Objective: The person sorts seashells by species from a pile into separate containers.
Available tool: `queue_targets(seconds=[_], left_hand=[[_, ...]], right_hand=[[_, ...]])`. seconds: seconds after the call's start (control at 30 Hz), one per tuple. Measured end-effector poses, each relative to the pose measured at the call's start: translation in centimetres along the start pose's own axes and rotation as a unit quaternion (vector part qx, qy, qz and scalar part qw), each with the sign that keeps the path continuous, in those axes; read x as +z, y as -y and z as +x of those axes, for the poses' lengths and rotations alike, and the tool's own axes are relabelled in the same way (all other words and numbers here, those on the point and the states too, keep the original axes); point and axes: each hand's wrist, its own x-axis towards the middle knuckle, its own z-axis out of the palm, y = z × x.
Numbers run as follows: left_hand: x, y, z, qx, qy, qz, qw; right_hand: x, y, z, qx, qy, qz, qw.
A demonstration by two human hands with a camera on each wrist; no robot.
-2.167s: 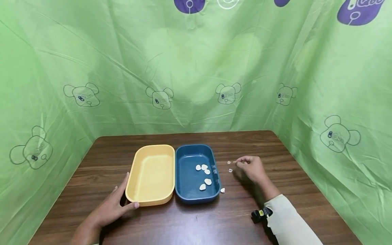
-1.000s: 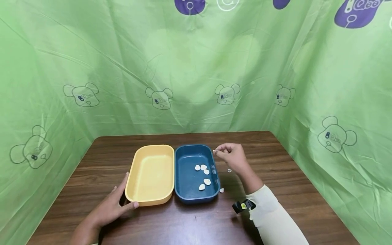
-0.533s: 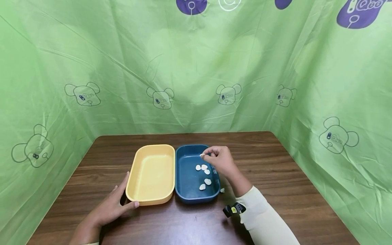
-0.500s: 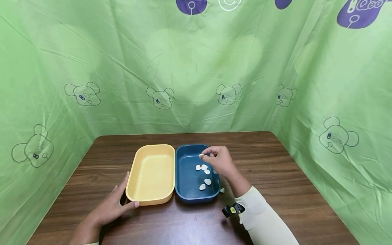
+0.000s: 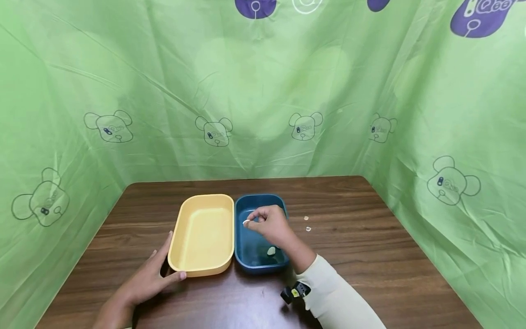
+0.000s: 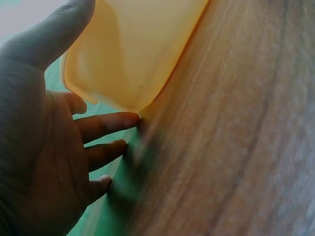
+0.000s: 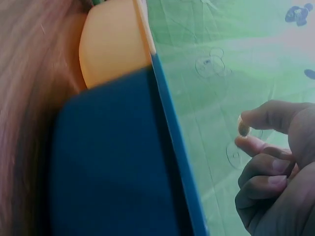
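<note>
My right hand (image 5: 269,225) pinches a small whitish shell-like piece (image 5: 246,222) between thumb and fingertip, over the left part of the blue tray (image 5: 242,262). The right wrist view shows the piece (image 7: 244,127) edge-on at the fingertips, above the tray's rim. A similar white piece (image 5: 271,251) lies on the blue tray's floor; others there are hidden behind the hand and forearm. My left hand (image 5: 148,276) rests against the yellow tray (image 5: 201,271), thumb at its near corner and fingers along its left side. In the left wrist view the fingers (image 6: 106,127) are spread loosely beside its wall.
Both trays stand side by side on a brown wooden table (image 5: 370,256), the yellow one holding nothing visible. Right of the blue tray lie two small pieces, one farther back (image 5: 306,218) and one nearer (image 5: 308,229). Green printed cloth (image 5: 263,155) hangs around the back and sides.
The right hand has picked up the piece from the table at the right and carried it leftward over the blue tray, near its border with the yellow one. The left hand has stayed put.
</note>
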Motion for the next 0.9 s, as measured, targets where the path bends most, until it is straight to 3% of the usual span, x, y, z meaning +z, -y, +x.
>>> queue_targets(seconds=[0.23,0.47,0.67,0.9], left_hand=[[-0.1,0.1,0.1,-0.007,0.001,0.011,0.9999],[-0.1,0.0,0.2,0.0,0.004,0.006,1.0],[-0.1,-0.1,0.1,-0.005,0.004,0.004,1.0],[-0.1,0.0,0.1,-0.008,0.007,-0.005,0.9999]], right_hand=[[1.9,0.8,0.0,0.022,0.019,-0.014,0.9995],[3.6,1.3,-0.2,0.01,0.044,-0.006,0.999],[4.0,1.7,-0.3,0.006,0.064,-0.001,0.998],[3.7,1.4,-0.1,0.007,0.054,-0.01,0.9984]])
